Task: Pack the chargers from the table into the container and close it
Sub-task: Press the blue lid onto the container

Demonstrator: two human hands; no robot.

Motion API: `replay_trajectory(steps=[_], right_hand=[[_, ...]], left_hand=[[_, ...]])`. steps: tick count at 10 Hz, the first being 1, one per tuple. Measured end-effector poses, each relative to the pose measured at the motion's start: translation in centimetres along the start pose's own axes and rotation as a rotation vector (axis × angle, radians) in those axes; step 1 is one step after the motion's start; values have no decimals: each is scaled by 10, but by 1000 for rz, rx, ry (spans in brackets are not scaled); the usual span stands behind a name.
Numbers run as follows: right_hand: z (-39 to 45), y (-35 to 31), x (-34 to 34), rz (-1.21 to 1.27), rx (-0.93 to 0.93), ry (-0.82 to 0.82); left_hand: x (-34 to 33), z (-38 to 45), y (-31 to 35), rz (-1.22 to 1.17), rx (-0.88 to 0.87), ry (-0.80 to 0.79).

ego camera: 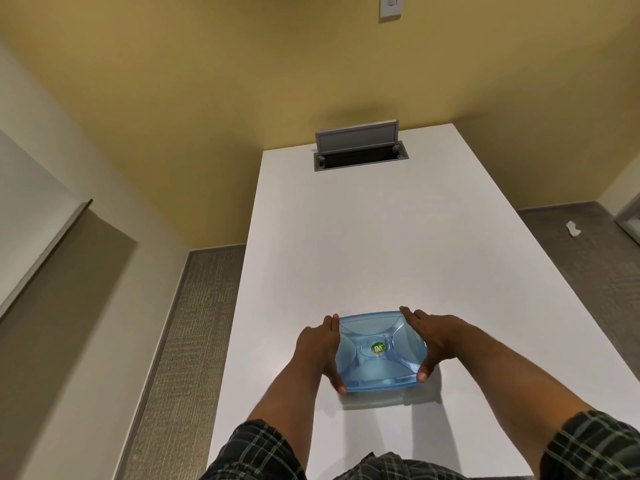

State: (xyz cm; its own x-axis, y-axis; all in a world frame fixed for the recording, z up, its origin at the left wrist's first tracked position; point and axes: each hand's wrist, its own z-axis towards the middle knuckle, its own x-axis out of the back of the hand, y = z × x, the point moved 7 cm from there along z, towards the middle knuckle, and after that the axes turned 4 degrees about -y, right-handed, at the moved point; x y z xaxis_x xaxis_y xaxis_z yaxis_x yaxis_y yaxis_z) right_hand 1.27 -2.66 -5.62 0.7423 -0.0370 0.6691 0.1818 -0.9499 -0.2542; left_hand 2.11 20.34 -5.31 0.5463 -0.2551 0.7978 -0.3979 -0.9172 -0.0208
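Observation:
A translucent blue container with its lid on and a round green sticker in the middle sits near the front of the white table. My left hand grips its left side, fingers along the edge and thumb at the front corner. My right hand grips its right side the same way. No chargers are visible on the table; the container's contents are hidden by the lid.
A grey cable hatch with its flap raised sits at the table's far end. Grey carpet runs along both sides of the table, with a scrap of white paper on the floor at right. A yellow wall stands behind.

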Motion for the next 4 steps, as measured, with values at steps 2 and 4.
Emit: replay_trajectory(steps=[2, 4], right_hand=[[-7, 1, -4, -36, -28, 8], [-19, -2, -1, -137, -60, 71]], left_hand=[[0, 0, -1, -25, -13, 28], [12, -6, -7, -107, -33, 98]])
